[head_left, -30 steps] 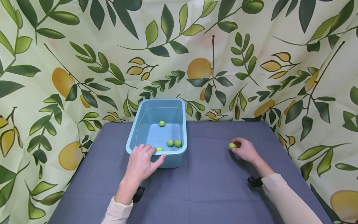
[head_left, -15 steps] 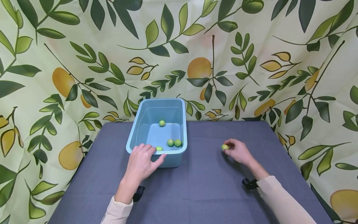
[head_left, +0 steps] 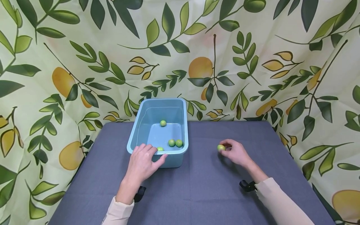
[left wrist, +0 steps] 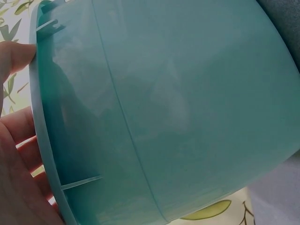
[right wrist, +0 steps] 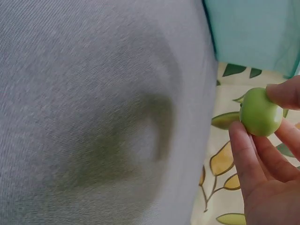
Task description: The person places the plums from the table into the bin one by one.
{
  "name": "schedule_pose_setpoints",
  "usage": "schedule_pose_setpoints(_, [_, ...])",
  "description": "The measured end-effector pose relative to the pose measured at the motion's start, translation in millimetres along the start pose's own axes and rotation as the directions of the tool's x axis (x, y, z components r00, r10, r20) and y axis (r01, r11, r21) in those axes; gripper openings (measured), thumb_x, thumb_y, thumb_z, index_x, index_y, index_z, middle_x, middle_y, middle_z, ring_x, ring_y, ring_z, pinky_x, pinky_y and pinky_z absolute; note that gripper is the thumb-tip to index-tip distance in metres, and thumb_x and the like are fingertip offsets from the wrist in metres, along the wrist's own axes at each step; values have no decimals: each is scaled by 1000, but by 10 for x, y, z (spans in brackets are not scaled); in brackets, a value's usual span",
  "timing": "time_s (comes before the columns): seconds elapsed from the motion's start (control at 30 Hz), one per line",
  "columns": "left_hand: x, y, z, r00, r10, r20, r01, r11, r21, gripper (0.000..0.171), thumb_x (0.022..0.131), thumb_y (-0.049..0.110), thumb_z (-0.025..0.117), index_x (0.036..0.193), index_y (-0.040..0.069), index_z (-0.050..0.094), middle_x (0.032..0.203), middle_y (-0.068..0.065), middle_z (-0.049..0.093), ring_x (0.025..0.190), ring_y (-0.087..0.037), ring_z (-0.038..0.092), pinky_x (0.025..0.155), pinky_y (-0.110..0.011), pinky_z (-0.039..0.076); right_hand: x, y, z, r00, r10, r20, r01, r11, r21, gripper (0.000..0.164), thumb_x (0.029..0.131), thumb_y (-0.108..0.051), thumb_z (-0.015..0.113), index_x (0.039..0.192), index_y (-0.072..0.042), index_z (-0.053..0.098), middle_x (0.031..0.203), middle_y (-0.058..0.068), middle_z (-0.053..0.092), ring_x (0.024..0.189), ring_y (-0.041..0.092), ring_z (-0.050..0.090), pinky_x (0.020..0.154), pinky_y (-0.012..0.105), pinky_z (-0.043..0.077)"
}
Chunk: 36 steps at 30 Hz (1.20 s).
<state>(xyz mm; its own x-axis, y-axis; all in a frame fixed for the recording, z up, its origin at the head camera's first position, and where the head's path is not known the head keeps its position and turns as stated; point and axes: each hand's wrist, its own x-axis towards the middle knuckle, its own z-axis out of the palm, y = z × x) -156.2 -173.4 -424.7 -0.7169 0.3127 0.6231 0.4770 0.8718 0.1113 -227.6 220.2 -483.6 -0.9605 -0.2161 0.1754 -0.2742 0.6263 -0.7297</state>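
My right hand (head_left: 236, 153) pinches a small, smooth green fruit (right wrist: 260, 112) between the thumb and fingertips, to the right of a blue plastic tub. In the head view, this held fruit (head_left: 221, 147) is over the table with a shadow below it. My left hand (head_left: 143, 162) rests on the near rim of the tub (head_left: 172, 161), fingers laid over the edge and thumb along it. The left wrist view shows the tub's outer wall (left wrist: 164, 103), with the fingers (left wrist: 23, 124) partly hidden behind the rim. Several similar green fruits (head_left: 171, 142) lie inside the tub.
A dark grey-blue cloth covers the table (head_left: 202, 193). Behind and beside it hangs a pale curtain (head_left: 174, 68) printed with leaves and orange fruit, close to the table's far edge. A dark band (head_left: 247, 186) is on the right wrist.
My right hand has moved left across the table toward the tub, carrying the green fruit. The left hand and the tub have stayed in place.
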Motion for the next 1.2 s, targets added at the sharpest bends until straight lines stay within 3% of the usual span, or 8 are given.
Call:
schedule_pose_setpoints(0.4, [6,4,-9,1000,-2,0,2,1000,0,35,85,42,73,80,8,71,76,-3,65,70,-24,54,64,-37,41,-5,-221,58,999,-54,-7,54,998,40,26,86,-5,74,111,0,71,107,13,69,93,25,67,84,42,57])
schedule_pose_setpoints(0.8, [2,9,-4,1000,-6,7,6,1000,3,35,85,42,73,80,8,72,76,-3,65,70,-23,54,64,-36,41,-17,-417,91,998,-57,-8,58,992,112,26,88,-8,75,114,-4,71,109,9,68,97,23,68,86,37,57])
schedule_pose_setpoints(1.2, [2,0,4,1000,1,-6,-1,1000,3,34,85,42,73,80,8,71,76,-2,65,70,-23,54,63,-35,41,13,-632,132,996,-88,-32,93,966,240,28,89,-8,77,116,-3,71,113,11,68,98,25,69,89,44,56])
